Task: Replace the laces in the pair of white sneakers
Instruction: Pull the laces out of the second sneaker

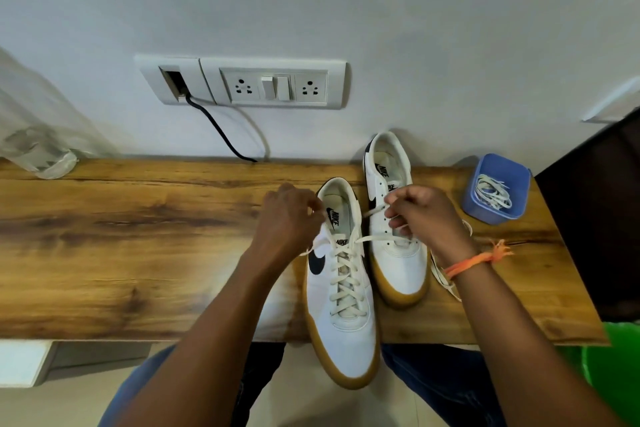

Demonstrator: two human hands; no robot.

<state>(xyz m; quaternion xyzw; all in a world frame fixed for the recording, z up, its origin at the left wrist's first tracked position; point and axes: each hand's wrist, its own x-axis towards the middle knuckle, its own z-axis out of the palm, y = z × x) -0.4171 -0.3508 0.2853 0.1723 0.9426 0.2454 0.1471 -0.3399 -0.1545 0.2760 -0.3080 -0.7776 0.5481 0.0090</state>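
Observation:
Two white sneakers with tan soles stand on a wooden shelf [138, 236]. The near sneaker [341, 315] is laced up its front with a cream lace [346, 274], and its toe hangs over the shelf's front edge. My left hand [287, 218] pinches the lace's left end beside the collar. My right hand [426, 215] pinches the right end, stretched across the far sneaker [398, 253], which has bare eyelets. Another loose lace [445, 279] lies on the shelf under my right wrist.
A blue plastic tub [497, 189] holding more laces sits at the shelf's right. A wall socket panel [256, 83] with a black cable is behind. A clear plastic bag [38, 135] lies at the far left. A dark panel and a green object border the right.

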